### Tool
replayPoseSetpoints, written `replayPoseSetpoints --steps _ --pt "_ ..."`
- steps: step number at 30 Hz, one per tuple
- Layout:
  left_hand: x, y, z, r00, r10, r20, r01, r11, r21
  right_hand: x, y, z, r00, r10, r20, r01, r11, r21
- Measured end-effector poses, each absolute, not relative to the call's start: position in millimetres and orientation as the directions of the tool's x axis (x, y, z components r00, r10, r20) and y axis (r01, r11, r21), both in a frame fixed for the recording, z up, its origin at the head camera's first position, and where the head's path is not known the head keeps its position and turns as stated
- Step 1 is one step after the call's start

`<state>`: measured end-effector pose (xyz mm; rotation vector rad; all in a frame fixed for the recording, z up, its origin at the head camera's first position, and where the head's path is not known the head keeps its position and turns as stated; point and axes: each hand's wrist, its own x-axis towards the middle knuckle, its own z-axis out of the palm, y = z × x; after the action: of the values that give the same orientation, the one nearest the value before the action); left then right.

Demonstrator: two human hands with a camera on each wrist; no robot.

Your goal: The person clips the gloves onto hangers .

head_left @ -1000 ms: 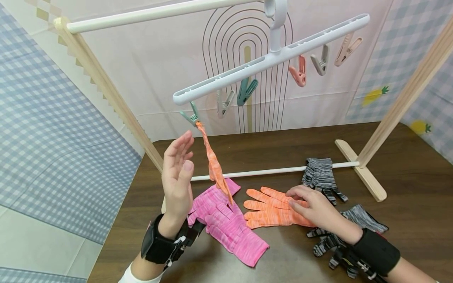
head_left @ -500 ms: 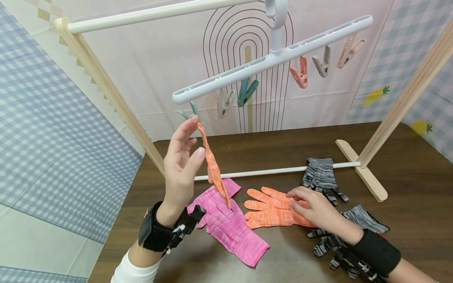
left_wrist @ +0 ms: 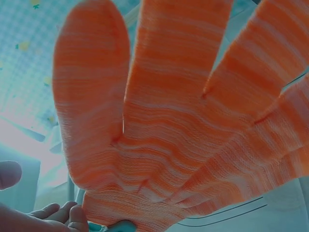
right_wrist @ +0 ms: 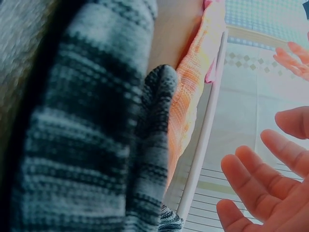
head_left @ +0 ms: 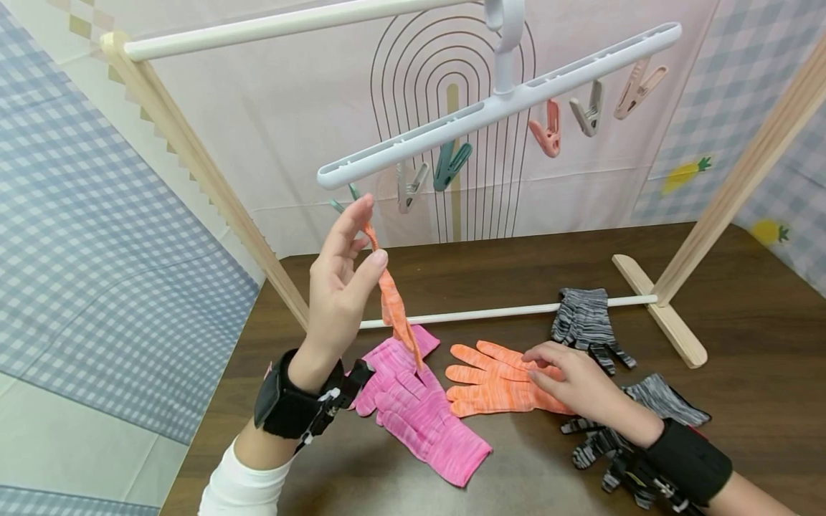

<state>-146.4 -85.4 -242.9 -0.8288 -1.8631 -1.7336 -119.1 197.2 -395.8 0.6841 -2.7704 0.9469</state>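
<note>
An orange glove [head_left: 391, 295] hangs by its cuff from a green clothespin [head_left: 338, 206] at the hanger's left end. My left hand [head_left: 338, 287] is raised beside the cuff, partly covering the clothespin in the head view. Its thumb and fingers are apart, and in the left wrist view the fingertips [left_wrist: 77, 217] lie close to the cuff; contact is unclear. A second orange glove [head_left: 490, 380] lies flat on the table. Over its cuff end is my right hand [head_left: 571, 376], fingers relaxed and gripping nothing; the right wrist view shows those fingers [right_wrist: 256, 183] spread.
Two pink gloves [head_left: 429, 423] overlap on the table. Grey-black gloves [head_left: 581, 315] lie at right, one across the rack's lower bar [head_left: 477, 314]. A white hanger [head_left: 452, 129] carries several more clothespins [head_left: 452, 166]. Wooden posts [head_left: 193, 165] frame the rack.
My left hand has moved up and to the right, reaching the hanging glove's cuff and covering part of the clothespin. The glove and hanger sway slightly. My right hand has stayed in place.
</note>
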Motion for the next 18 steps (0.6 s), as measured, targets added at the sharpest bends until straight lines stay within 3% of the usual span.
replayPoseSetpoints --steps 18 --pt "-153.1 -79.9 -229.7 -0.744 0.221 0.631 0.666 0.164 0.728 -119.6 200.0 -397.4 -0.883 -0.386 0.266 -0.468 0.696 -0.544"
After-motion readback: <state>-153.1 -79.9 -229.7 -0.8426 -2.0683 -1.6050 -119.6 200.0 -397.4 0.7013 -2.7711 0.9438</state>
